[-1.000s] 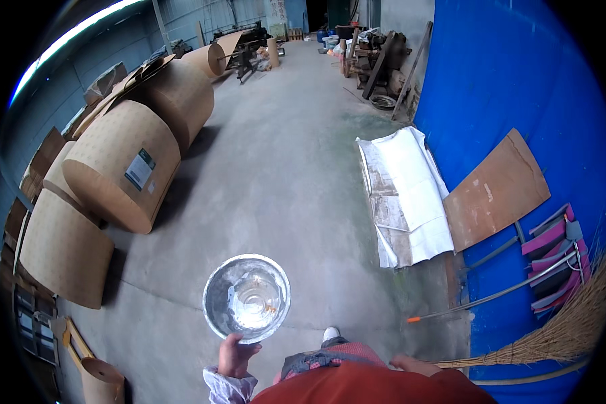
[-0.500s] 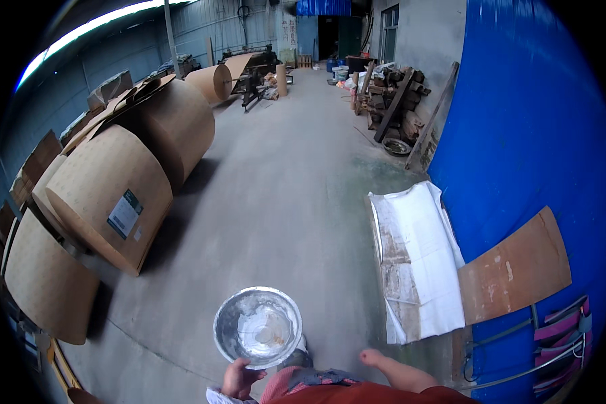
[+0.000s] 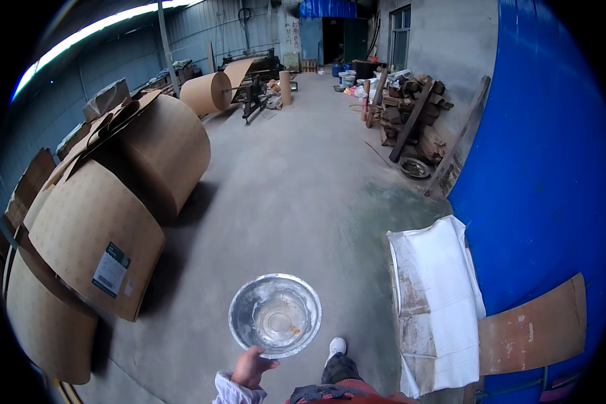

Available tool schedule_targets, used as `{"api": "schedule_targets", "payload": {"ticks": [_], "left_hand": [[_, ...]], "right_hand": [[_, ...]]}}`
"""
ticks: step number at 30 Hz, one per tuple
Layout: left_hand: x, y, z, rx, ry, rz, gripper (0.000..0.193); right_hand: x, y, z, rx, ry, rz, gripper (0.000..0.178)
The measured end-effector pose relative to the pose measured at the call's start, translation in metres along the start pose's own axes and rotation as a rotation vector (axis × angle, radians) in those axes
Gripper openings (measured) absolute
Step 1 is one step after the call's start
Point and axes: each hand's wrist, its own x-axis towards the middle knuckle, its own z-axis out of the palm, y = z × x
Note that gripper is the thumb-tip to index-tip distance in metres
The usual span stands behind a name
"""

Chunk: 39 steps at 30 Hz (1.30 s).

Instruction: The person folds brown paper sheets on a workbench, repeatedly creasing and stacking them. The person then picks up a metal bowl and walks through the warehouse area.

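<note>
A round metal basin (image 3: 259, 301) is held out in front of me, its inside whitish and worn with a small brownish patch near the bottom. My left hand (image 3: 250, 367) grips its near rim, thumb over the edge and the other fingers hidden beneath. A pale sleeve covers that wrist. My right hand is out of sight. Below the basin's right side, one of my white shoes (image 3: 338, 346) steps on the concrete floor.
Large brown paper rolls (image 3: 97, 229) line the left side. To the right lie a white sheet (image 3: 444, 296) over a slab and a brown board (image 3: 535, 330) by a blue wall covering (image 3: 552, 168). Farther off are a wood pile (image 3: 414, 111) and a machine (image 3: 252, 87) with a paper roll.
I have moved forward, so the rolls and white sheet sit nearer. The basin has shifted slightly right in view. My right hand has left the picture, and a shoe has appeared.
</note>
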Motion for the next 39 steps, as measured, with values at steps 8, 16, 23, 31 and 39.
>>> {"api": "schedule_targets", "payload": {"ticks": [8, 16, 23, 31, 39], "left_hand": [[0.14, 0.1, 0.089, 0.047, 0.022, -0.082, 0.042], [0.3, 0.179, 0.112, -0.082, -0.024, -0.087, 0.043], [0.48, 0.302, 0.145, -0.018, 0.015, -0.076, 0.04], [0.663, 0.503, 0.252, 0.066, -0.004, -0.011, 0.042], [0.847, 0.626, 0.354, 0.132, -0.065, -0.075, 0.04]], "right_hand": [[0.13, -0.029, -0.244, -0.321, 0.026, -0.076, 0.03], [0.205, -0.21, -0.509, 0.21, 0.425, -0.221, 0.024], [0.306, -0.227, -0.62, -0.089, 0.297, -0.153, 0.035], [0.342, -0.233, -0.774, 0.083, 0.112, -0.04, 0.033], [0.469, -0.267, -0.963, 0.056, 0.022, 0.026, 0.031]]}}
